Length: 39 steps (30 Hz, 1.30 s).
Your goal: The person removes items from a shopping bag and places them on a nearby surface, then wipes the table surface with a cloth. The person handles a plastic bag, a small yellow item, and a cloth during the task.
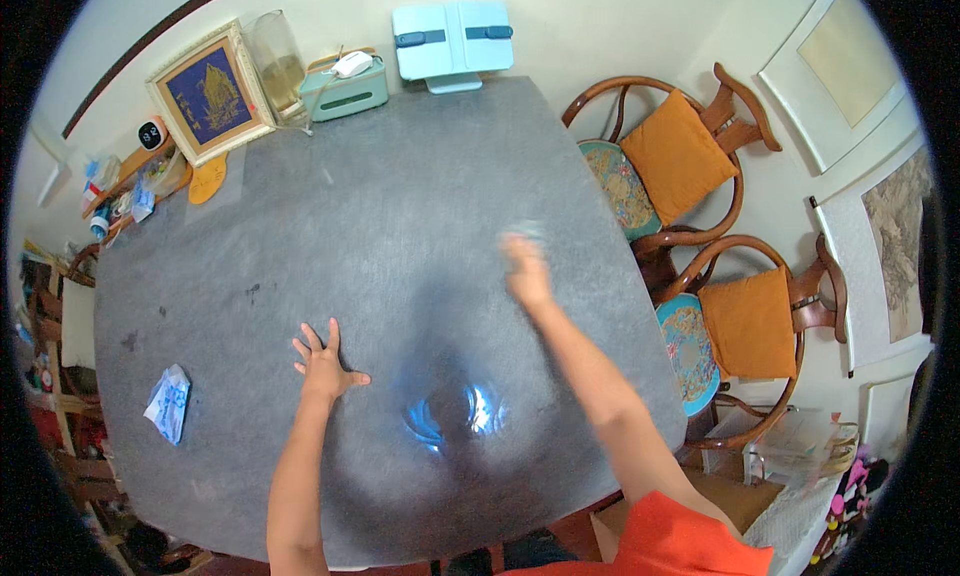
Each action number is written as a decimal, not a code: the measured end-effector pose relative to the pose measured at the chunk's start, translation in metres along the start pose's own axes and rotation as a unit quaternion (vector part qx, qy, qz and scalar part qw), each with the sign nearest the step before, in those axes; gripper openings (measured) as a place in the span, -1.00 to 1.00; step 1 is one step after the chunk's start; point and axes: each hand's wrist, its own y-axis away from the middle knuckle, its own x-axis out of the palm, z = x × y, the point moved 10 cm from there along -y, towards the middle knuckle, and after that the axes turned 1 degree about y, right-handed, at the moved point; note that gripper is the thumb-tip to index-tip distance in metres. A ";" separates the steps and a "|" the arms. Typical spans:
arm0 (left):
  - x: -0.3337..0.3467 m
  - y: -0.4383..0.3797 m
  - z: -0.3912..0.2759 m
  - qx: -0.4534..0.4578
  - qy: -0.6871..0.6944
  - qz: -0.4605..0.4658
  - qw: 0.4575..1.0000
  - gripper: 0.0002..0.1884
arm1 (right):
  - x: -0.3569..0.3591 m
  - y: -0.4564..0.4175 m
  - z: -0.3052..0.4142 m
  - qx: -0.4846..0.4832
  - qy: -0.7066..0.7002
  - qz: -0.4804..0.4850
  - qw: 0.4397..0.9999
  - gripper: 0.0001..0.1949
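A large dark grey tabletop (420,193) fills the middle of the view. My left hand (327,366) lies flat on it with the fingers spread and nothing held. Farther forward and to the right is my right hand (526,268), blurred, holding a pale bluish cloth or wipe (529,229) against the surface; its exact shape is too blurred to tell. Left of my left hand lies a blue and white soft plastic packet (169,405). Dark marks (253,292) show on the left part of the tabletop.
Along the back stand a framed picture (211,92), a glass vase (276,66), a green storage box (345,92) and a light blue folding stand (454,40). A wooden shelf with small items is at the left. Wooden armchairs with orange cushions (679,157) border the right edge.
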 end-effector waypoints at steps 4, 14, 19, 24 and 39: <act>-0.002 0.004 -0.001 -0.004 -0.001 -0.005 1.000 0.36 | 0.107 0.022 0.193 -0.206 -0.215 0.167 0.940 -0.66; -0.002 0.001 0.000 -0.002 0.012 -0.027 1.000 0.39 | -0.042 0.046 -0.007 -0.024 -0.202 0.249 0.947 -0.48; -0.003 0.000 -0.001 0.001 0.000 -0.034 0.999 0.39 | -0.166 0.133 -0.114 0.169 -0.018 0.003 0.986 -0.54; -0.010 0.015 -0.007 0.011 0.018 -0.055 0.998 0.29 | -0.159 0.198 -0.124 0.415 0.145 -0.117 0.891 -0.41; 0.058 0.170 0.086 -0.032 -0.032 -0.050 0.998 0.07 | 0.057 0.164 0.190 -0.247 -0.262 0.381 0.852 -0.76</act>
